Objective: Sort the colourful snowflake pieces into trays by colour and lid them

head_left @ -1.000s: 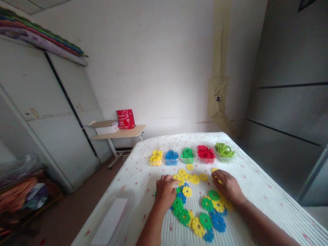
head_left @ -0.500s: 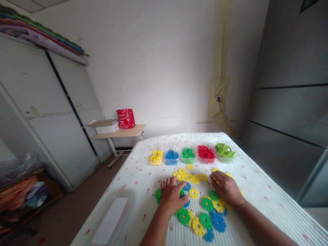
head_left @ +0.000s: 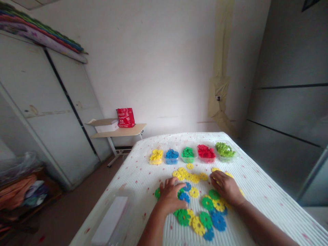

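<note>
Several flat plastic gear-shaped discs in yellow, green and blue (head_left: 202, 208) lie spread on a white ribbed mat (head_left: 258, 194). My left hand (head_left: 169, 195) rests palm down on the discs at the left of the pile, fingers stretched out over green and blue ones. My right hand (head_left: 226, 187) lies on the right side of the pile, fingers curled over yellow discs; whether it grips one is hidden. Beyond the pile stands a row of clear tubs: yellow (head_left: 156, 156), blue (head_left: 171, 155), green (head_left: 188, 153), red (head_left: 205, 152) and light green (head_left: 224, 150).
A clear plastic lid or box (head_left: 110, 222) lies at the mat's near left. Left of the table stand a small wooden side table (head_left: 120, 131) with a red bag (head_left: 125, 118), and pale cupboard doors (head_left: 51, 112). Grey panels (head_left: 289, 102) close the right.
My left hand drew back toward me and to the right across the discs, its fingers now flatter. My right hand shifted only slightly. Some discs near the left hand were pushed about.
</note>
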{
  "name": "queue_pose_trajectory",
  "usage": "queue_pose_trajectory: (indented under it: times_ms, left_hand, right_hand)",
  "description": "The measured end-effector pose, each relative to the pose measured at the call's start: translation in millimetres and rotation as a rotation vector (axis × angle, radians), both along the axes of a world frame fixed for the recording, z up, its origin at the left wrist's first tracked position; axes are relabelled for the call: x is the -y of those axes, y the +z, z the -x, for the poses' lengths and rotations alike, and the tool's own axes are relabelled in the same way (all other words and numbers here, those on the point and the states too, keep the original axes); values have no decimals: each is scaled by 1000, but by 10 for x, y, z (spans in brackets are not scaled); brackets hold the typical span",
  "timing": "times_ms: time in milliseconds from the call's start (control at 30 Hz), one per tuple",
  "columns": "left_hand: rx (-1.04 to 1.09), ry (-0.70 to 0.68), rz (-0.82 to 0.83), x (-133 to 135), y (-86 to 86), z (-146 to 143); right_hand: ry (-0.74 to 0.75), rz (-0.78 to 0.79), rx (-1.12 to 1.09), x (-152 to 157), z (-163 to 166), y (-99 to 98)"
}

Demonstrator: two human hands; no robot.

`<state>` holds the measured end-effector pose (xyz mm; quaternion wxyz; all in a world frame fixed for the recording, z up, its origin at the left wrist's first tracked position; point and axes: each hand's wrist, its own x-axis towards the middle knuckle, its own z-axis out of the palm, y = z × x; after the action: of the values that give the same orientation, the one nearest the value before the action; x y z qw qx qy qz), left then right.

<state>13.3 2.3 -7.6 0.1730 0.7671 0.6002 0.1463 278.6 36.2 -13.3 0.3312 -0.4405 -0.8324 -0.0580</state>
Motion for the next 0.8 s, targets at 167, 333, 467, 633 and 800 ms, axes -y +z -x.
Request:
queue_pose_trajectory:
  times_ms: [167,333,467,633,800]
  left_hand:
    - [-18,63,-81,10,41,-93]
    - [-30,79,-169,6,80,-90]
    - [-45,48,-152,12,76,-62]
    - [-56,50,-160,13,51,-93]
    - [5,62,-154,-18,52,-64]
  right_hand:
    - [6,-2,2,-11,-3,-29]
    - [-3,3,19,-14,-10,-44]
    - [7,28,16,0,-4,-12]
    - [0,32,16,11,6,19]
    - [-14,64,47,10,57,15]
